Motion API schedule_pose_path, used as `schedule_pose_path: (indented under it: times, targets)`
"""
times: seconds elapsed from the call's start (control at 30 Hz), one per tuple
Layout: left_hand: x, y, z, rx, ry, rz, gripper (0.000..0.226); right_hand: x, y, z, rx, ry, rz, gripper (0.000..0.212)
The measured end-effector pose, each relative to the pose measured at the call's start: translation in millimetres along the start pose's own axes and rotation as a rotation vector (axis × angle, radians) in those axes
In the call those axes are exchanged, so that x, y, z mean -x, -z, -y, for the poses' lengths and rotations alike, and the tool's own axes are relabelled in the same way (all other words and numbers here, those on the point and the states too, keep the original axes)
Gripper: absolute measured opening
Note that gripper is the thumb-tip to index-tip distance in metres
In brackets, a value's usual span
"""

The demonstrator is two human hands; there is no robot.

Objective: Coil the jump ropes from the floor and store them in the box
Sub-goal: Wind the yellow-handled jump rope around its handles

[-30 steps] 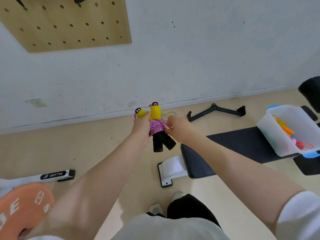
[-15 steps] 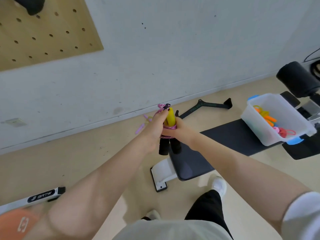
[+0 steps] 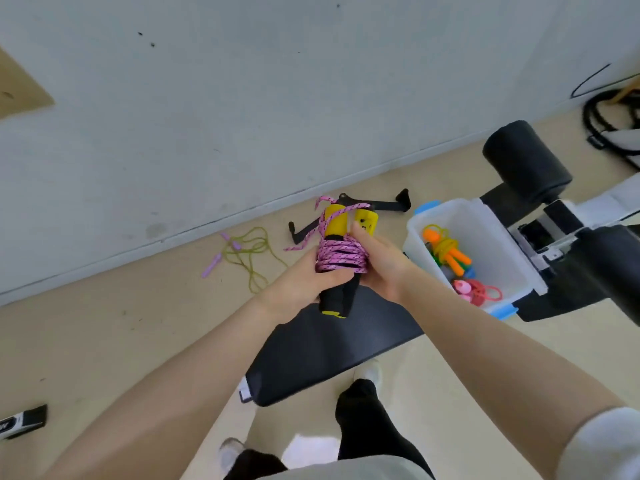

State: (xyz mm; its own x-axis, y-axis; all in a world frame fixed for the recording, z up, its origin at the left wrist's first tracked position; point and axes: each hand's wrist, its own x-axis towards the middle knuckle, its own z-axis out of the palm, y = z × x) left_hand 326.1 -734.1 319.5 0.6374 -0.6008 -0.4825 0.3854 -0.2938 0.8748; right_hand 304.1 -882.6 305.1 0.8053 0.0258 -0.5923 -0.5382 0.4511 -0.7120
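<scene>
Pink jump rope (image 3: 341,259), wound around its yellow-and-black handles, held above the black bench (image 3: 332,351). Left hand (image 3: 304,289) grips the handles from below; right hand (image 3: 379,268) grasps the coil's side. White box (image 3: 519,268) sits on the bench just right of the hands, holding orange and pink ropes. Olive rope (image 3: 251,252) lies loose on the floor by the wall; black bar attachment (image 3: 388,205) behind
</scene>
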Motion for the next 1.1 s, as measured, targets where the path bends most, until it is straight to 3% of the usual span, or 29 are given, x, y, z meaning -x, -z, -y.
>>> schedule_pose_path:
  times: [0.3,0.47,0.53,0.63,0.7,0.8,0.87,1.0,1.1]
  targets:
    - [-125,-104,2,-0.184,0.07,0.136,0.052,-30,160,30,0.022,-0.095,-0.168,0.041]
    - [-192,-142,24,-0.604,0.094,0.227,0.044,-59,228,23,0.494,0.042,-0.472,0.031]
    - [-212,-151,33,-0.732,0.103,0.158,0.039,-77,254,17,0.672,0.058,-0.503,0.031]
    - [-239,-157,50,-0.728,0.057,0.019,0.04,-112,290,13,0.813,0.003,-0.479,0.038]
    - [-255,-159,62,-0.702,0.043,0.019,0.041,-133,306,10,0.83,-0.023,-0.411,0.044]
    - [-268,-162,80,-0.682,0.062,0.035,0.045,-143,317,-11,0.758,-0.033,-0.227,0.073]
    - [-271,-159,90,-0.669,0.083,0.017,0.045,-146,323,-33,0.818,-0.039,-0.186,0.078]
    - [-279,-153,92,-0.626,0.202,0.084,0.046,-150,317,-52,1.603,-0.044,-0.302,0.077]
    - [-287,-162,75,-0.903,0.141,0.024,0.046,-148,307,-52,1.799,-0.034,-0.355,0.076]
